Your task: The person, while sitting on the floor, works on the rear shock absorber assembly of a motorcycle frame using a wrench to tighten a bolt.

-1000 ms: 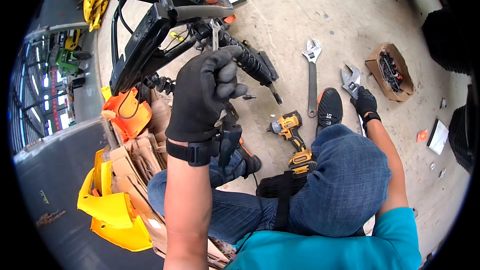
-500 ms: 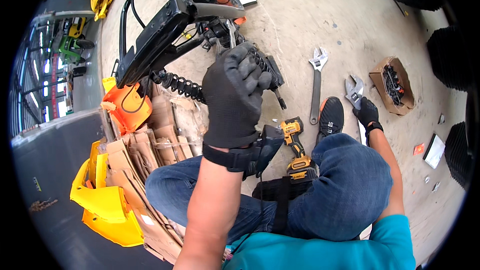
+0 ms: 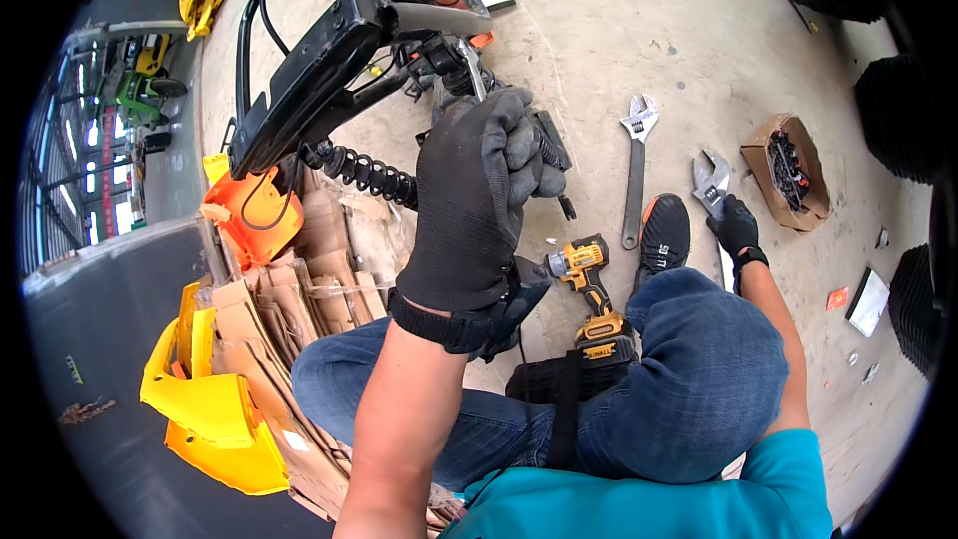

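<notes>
My left hand (image 3: 479,195), in a black and grey work glove, is closed around a slim silver wrench (image 3: 472,68). Only the wrench's upper part shows; it reaches to a joint of the black metal frame (image 3: 309,65). A coil-spring shock absorber (image 3: 364,175) lies just left of this hand. Low at the right, my gloved right hand (image 3: 736,230) grips the handle of a silver adjustable wrench (image 3: 711,185) near the floor. Its fingers are partly hidden.
A second adjustable wrench (image 3: 637,170) and a yellow-black cordless impact driver (image 3: 589,289) lie between my hands. An open cardboard box (image 3: 763,175) of small dark parts stands right. Flattened cardboard (image 3: 259,349), an orange panel (image 3: 254,220) and yellow panels (image 3: 215,409) are at left.
My left hand has shifted slightly right and turned, with the wrench swinging along. More of the impact driver's nose shows. My right hand stays almost in place.
</notes>
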Demonstrator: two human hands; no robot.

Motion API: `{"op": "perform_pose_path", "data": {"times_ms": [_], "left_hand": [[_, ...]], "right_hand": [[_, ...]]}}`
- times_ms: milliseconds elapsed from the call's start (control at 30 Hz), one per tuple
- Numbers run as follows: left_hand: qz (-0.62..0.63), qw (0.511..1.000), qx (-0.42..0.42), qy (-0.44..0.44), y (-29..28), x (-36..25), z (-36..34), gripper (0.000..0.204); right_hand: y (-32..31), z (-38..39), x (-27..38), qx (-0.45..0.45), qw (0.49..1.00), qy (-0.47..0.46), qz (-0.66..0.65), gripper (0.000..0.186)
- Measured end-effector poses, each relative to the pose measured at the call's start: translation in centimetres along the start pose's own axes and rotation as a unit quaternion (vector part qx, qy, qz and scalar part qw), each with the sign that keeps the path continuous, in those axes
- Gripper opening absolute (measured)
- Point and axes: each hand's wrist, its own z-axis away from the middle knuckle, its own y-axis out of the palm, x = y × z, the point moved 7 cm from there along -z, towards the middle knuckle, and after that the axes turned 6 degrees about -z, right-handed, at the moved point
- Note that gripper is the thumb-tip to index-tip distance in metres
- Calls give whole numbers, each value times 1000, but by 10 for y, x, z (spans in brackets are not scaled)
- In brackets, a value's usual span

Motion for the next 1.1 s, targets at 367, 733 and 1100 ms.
{"op": "perform_pose_path", "data": {"times_ms": [367,733,1100], "left_hand": [[105,975,44,-189,34,31,26,33],[128,979,-59,-149,18,52,37,40],[53,990,-80,-102,-10,30,30,41]], "right_hand": [[3,-1,-3,-3,1000,2,-1,47],[7,-2,-3,7,1000,15,5,50],[9,-3,-11,-18,1000,19,-5,51]]}}
